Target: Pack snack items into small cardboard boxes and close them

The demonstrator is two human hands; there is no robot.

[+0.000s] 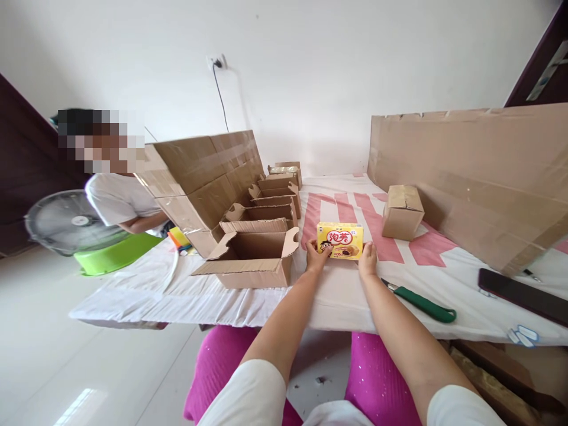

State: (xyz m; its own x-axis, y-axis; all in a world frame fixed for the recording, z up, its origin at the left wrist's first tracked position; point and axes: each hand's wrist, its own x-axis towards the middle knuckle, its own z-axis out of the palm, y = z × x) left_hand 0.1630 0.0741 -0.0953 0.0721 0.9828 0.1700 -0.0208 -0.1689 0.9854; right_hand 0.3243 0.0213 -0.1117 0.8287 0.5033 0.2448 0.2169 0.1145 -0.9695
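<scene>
Snack box (340,239), its long axis nine-to-three, is clamped between left hand (316,257) at nine o'clock and right hand (368,260) at three.

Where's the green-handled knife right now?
Head view, right of centre: the green-handled knife lies on the tablecloth, between the person's right forearm and the dark phone.

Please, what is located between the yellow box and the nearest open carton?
In the head view, the left hand is between them: it touches the yellow box, while a narrow gap shows between hand and carton.
</scene>
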